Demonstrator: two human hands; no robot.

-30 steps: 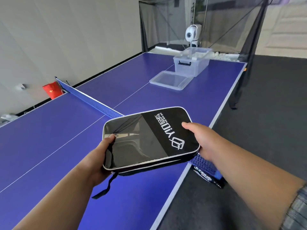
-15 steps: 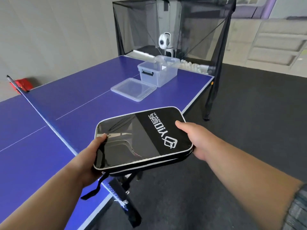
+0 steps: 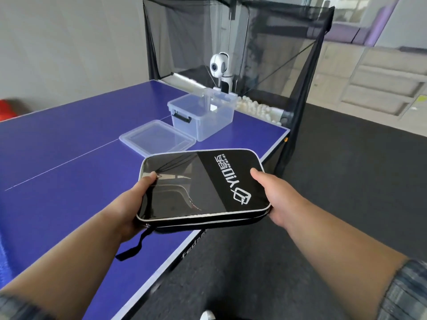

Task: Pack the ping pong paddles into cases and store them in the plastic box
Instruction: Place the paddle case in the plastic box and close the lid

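I hold a black paddle case [image 3: 203,188] flat in the air over the table's right edge. It has white lettering and a clear window through which a paddle shows. My left hand [image 3: 136,204] grips its left end, thumb on top. My right hand [image 3: 275,195] grips its right end the same way. A black strap hangs from the case's near left corner. Ahead on the blue table [image 3: 69,146] stands the open clear plastic box [image 3: 203,116] with black latches; I cannot tell what is inside. Its clear lid [image 3: 157,137] lies flat beside it, nearer to me.
A white ball-launching machine [image 3: 219,68] stands behind the box inside a black catch net [image 3: 288,54] at the table's far end, with several white balls along the net's base. Dark carpet [image 3: 346,192] lies to the right of the table. A red object [image 3: 7,109] sits far left.
I have walked along the table's side past the net toward the far end. The box and lid are much closer. Both hands keep the same grip on the case.
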